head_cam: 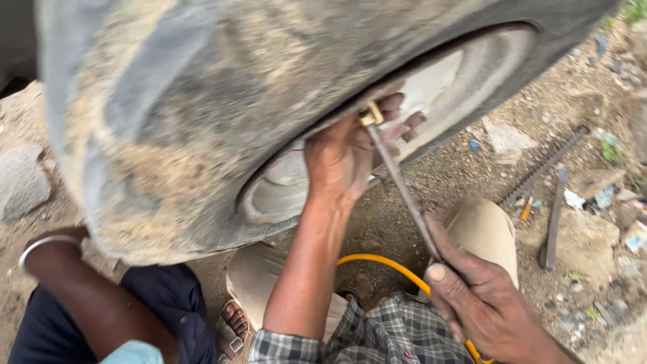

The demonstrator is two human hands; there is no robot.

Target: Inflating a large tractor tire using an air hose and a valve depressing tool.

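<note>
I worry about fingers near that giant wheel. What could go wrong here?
The left hand is tucked between the muddy tyre and the pale rim, so it might get pinched. The right hand holds the thin hose far from its brass tip, which could slip off.

The ground (pixel 472 168) is bare packed dirt strewn with gravel and small stones. At the right lie a long dark toothed bar (pixel 542 168) set aslant and, just beside it, a flat iron bar (pixel 552 222) pointing toward the camera; a small orange piece (pixel 526 211) lies between them. Scraps of litter (pixel 633 237) and bits of green weed (pixel 612 152) dot the right edge. A grey stone (pixel 23 182) sits at the far left. A sandalled foot (pixel 232 323) rests on the dirt.
</note>
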